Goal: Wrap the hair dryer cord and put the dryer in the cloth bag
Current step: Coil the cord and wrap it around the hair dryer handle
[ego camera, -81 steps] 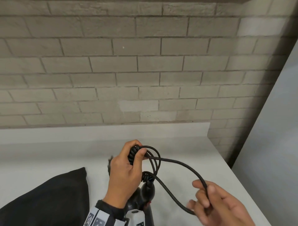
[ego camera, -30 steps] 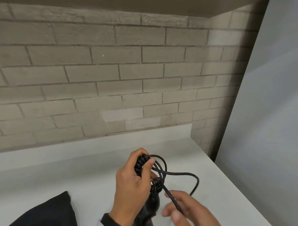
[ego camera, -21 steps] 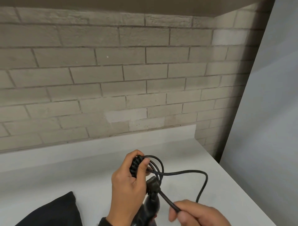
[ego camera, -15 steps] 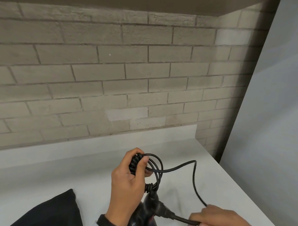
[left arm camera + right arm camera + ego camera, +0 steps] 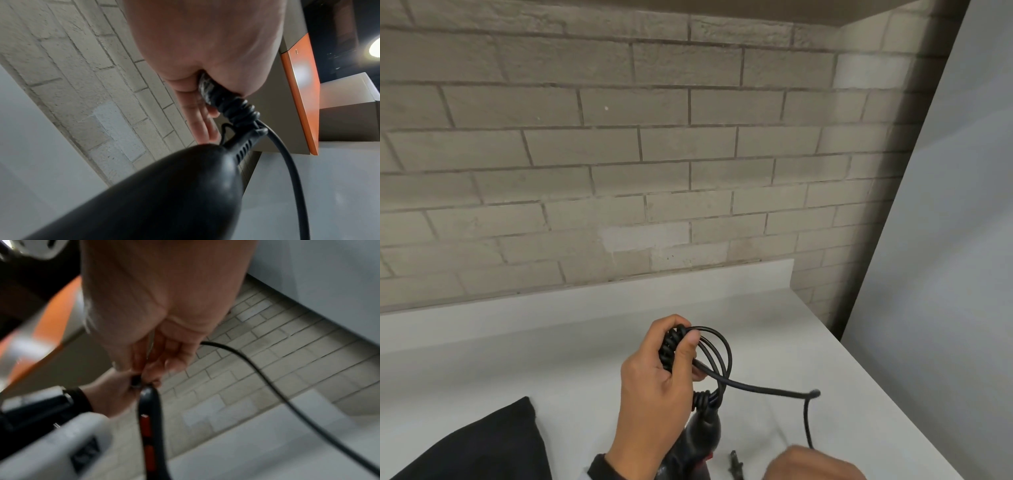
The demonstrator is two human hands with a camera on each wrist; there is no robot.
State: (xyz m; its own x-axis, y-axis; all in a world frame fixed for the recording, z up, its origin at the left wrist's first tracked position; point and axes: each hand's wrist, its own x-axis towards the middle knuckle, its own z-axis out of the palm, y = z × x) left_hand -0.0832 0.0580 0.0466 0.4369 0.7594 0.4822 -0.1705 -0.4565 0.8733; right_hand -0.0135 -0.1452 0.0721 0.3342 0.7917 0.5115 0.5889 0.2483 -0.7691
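My left hand (image 5: pixel 654 387) grips a bundle of coiled black cord (image 5: pixel 671 346) above the black hair dryer handle (image 5: pixel 703 433). Several turns of cord (image 5: pixel 236 107) sit tight around the handle end (image 5: pixel 164 194). Loose loops arc right of my thumb. One free strand (image 5: pixel 767 389) runs right, bends and drops to my right hand (image 5: pixel 813 467) at the bottom edge, which holds it. In the blurred right wrist view the strand (image 5: pixel 257 369) leaves my right hand (image 5: pixel 164 356) near the handle's red switches (image 5: pixel 148 426). The black cloth bag (image 5: pixel 482 445) lies bottom left.
The white counter (image 5: pixel 774 325) ends at a brick wall (image 5: pixel 654 171) behind and a grey panel (image 5: pixel 945 274) on the right. A small dark piece (image 5: pixel 736 470) lies by my right hand. An orange-edged cabinet (image 5: pixel 302 97) hangs overhead.
My right hand has pulled the free strand down toward the bottom edge, and the slack loop has swung out to the right. My left hand keeps its hold on the bundle.
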